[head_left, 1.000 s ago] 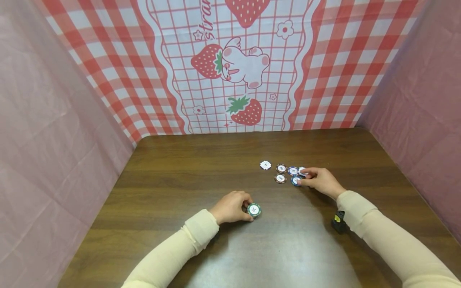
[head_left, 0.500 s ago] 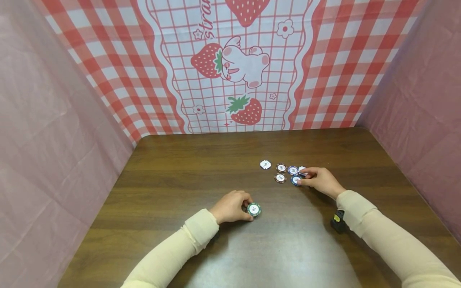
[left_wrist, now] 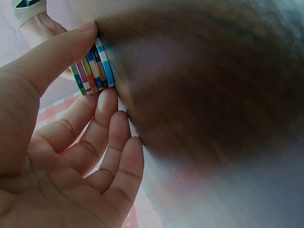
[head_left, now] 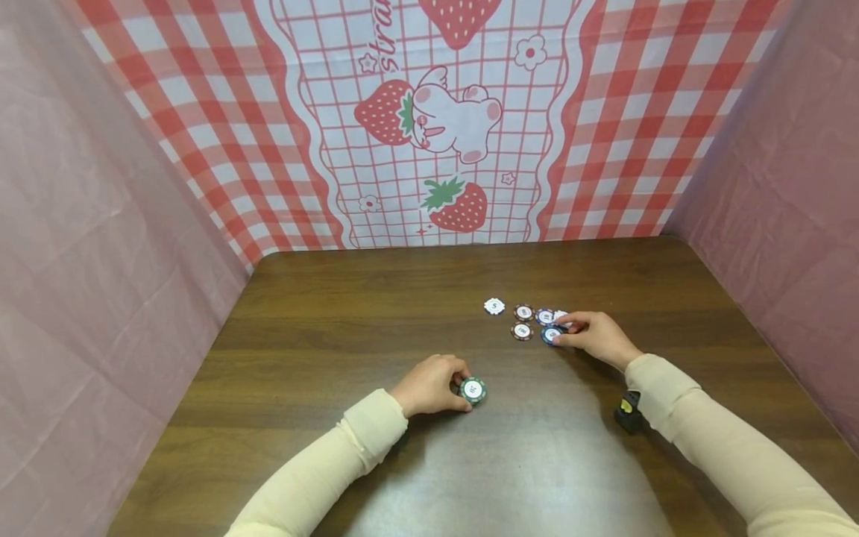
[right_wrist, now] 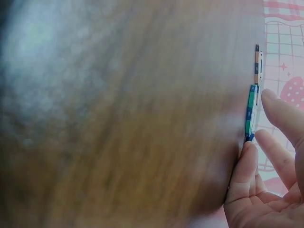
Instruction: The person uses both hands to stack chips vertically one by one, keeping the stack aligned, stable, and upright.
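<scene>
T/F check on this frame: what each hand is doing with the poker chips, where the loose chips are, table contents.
1. The left hand grips a stack of chips between thumb and fingers. True.
2. The right hand rests far from any chip. False: its fingertips touch the blue-edged chip.
3. A white chip lies leftmost in the loose group. True.
4. The stack stands beside the back cloth. False: it stands near the middle of the table.

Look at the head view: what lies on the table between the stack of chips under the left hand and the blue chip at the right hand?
Nothing: bare table separates stack of chips from blue chip.
</scene>
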Motion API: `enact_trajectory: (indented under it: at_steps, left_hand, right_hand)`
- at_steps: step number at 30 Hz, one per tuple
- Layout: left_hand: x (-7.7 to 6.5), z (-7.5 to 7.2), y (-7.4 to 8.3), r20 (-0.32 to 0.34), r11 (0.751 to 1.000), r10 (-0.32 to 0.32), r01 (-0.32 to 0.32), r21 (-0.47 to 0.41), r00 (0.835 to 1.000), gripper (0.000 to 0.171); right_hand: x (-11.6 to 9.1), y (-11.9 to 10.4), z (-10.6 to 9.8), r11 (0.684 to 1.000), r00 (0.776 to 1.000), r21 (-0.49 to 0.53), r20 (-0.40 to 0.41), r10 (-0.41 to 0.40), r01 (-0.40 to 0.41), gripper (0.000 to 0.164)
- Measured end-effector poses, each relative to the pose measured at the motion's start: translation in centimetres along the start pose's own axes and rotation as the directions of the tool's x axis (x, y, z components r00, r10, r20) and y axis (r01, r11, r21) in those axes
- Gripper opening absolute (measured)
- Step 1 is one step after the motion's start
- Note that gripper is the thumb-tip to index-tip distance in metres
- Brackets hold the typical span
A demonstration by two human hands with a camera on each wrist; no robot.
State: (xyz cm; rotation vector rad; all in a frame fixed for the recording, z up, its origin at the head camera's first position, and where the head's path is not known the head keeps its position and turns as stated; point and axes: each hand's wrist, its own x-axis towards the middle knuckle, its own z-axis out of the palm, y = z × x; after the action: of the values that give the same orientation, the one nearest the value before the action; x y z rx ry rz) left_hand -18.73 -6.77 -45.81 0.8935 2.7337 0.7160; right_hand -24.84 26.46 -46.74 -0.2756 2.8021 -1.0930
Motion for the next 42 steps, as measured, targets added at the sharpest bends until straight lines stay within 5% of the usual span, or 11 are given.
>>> enact_trajectory:
  at_steps: [42]
  left_hand:
    - [0.05,0.02,-0.06,0.001,1.000,-0.007,0.007,0.005,1.000,0.033]
  right_hand:
    - [0.28,-0.77,0.19,0.992,0.998,-0.112,-0.001,-0.057,0.056,0.038]
